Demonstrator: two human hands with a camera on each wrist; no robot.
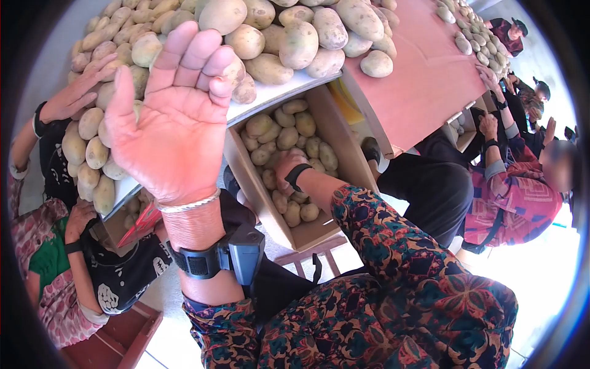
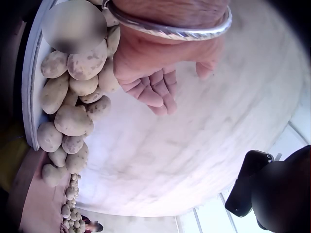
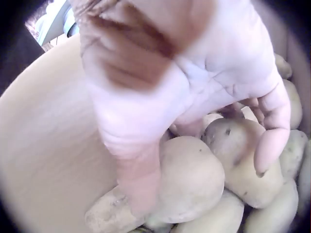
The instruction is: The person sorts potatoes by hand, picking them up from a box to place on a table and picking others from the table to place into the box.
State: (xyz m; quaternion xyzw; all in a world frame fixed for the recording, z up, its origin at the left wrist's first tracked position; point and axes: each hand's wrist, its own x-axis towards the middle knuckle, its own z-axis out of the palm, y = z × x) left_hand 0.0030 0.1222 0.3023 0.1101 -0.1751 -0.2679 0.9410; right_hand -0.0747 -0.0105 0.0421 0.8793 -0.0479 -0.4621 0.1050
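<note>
My left hand is raised in front of the potato pile, palm up and fingers loosely bent, with nothing in it. In the left wrist view, the left hand hangs in the air beside the heaped potatoes. Down inside an open cardboard box, my right hand is in among potatoes. The right wrist view has the right hand curled over two potatoes, its thumb against a rounded one and a finger bent over a spotted one. Its other fingertips are hidden behind them.
A large potato heap covers the white table edge above the box. At right stands a pink-topped table with more potatoes. People sit close on both sides, one with a hand by the heap at left.
</note>
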